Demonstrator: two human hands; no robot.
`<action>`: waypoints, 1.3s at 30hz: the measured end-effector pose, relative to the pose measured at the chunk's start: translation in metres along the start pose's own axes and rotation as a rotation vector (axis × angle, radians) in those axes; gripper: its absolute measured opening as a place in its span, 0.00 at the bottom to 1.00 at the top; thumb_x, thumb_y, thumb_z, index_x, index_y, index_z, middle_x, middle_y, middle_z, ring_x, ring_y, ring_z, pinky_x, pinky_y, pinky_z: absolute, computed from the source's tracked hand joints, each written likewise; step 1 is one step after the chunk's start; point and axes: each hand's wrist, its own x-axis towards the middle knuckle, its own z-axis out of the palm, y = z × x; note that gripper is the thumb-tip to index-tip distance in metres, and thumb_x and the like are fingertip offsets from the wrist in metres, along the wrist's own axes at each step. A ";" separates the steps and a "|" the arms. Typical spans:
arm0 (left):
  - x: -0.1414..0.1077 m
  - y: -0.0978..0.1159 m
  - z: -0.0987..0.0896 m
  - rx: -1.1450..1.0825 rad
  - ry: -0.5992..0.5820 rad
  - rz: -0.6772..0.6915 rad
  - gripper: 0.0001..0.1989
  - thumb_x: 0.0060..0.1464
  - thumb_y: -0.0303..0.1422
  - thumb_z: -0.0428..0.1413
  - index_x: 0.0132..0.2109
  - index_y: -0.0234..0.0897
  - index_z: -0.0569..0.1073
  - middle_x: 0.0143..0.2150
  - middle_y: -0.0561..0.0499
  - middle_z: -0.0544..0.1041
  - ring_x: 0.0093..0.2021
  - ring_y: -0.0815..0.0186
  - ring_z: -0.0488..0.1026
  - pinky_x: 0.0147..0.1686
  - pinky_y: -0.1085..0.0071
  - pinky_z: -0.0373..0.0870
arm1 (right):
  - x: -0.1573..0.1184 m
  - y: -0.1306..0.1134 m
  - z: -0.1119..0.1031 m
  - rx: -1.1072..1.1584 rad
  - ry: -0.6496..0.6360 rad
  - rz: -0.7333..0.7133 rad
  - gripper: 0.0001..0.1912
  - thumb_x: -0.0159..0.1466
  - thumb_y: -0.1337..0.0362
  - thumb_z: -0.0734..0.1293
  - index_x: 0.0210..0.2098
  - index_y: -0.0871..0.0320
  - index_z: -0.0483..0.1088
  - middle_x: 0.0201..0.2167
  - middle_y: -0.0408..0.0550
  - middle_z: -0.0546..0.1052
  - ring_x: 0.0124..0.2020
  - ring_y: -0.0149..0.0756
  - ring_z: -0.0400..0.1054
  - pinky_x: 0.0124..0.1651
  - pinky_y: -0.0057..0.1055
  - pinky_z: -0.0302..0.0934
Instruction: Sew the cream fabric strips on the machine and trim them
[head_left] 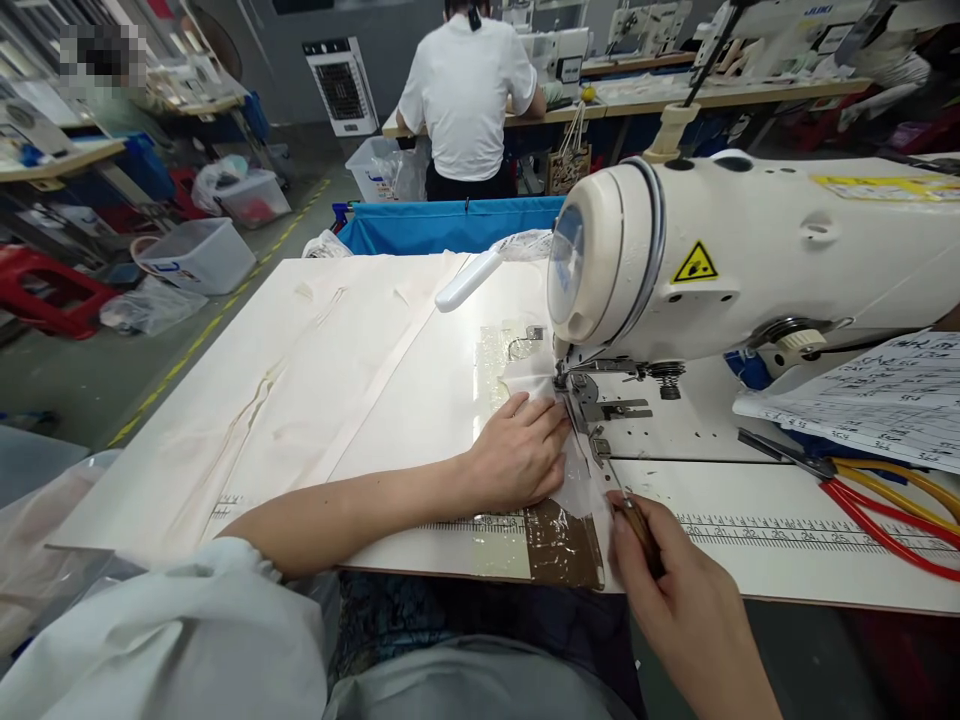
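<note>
Faces a sewing machine (750, 250) just ahead of the grip, with scissors (829, 467) and a printed sheet (862, 395) to the right, pale fabric (300, 380) spread left. Presses thin cloth (576, 490) beside the presser foot (560, 382) with a flattened left hand (519, 452), fingers nearly together; curls the right hand (679, 590) around a wooden-handled tool (639, 528).

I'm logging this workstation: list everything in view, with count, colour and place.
table: 1, white, front
near machine: 1, white, right
cloth: 2+, pale, on table
paper: 1+, white, right
scissors: 1, red-yellow handles, right
tool: 1, brown handle, front
sheet: 1, blue, behind table
bins: 3+, clear, floor
stool: 1+, red, left
cooler: 1, white, back
far machines: several, white, background
people: 2+, one white-shirted, background
sleeve: 1, pale, lower left
left hand: 1, bare, on cloth
right hand: 1, bare, on tool
</note>
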 end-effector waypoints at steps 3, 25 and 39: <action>-0.001 0.002 0.000 -0.012 -0.001 0.000 0.23 0.63 0.38 0.45 0.57 0.25 0.69 0.58 0.35 0.69 0.59 0.52 0.64 0.59 0.55 0.57 | 0.000 0.008 -0.007 0.089 -0.020 0.066 0.15 0.67 0.55 0.58 0.44 0.56 0.70 0.26 0.46 0.80 0.18 0.33 0.72 0.16 0.23 0.60; 0.002 0.019 0.009 -0.072 0.022 0.028 0.22 0.62 0.34 0.46 0.60 0.29 0.65 0.60 0.36 0.68 0.60 0.51 0.63 0.58 0.54 0.59 | -0.010 0.019 -0.021 -0.014 0.101 0.108 0.26 0.66 0.44 0.55 0.46 0.57 0.73 0.25 0.48 0.77 0.25 0.37 0.71 0.23 0.26 0.65; -0.002 0.003 0.001 -0.012 -0.026 0.037 0.23 0.63 0.34 0.43 0.58 0.21 0.66 0.59 0.33 0.68 0.59 0.52 0.63 0.56 0.59 0.63 | -0.007 0.008 -0.006 0.250 -0.002 0.300 0.21 0.67 0.49 0.59 0.48 0.55 0.70 0.31 0.47 0.78 0.29 0.35 0.72 0.34 0.26 0.68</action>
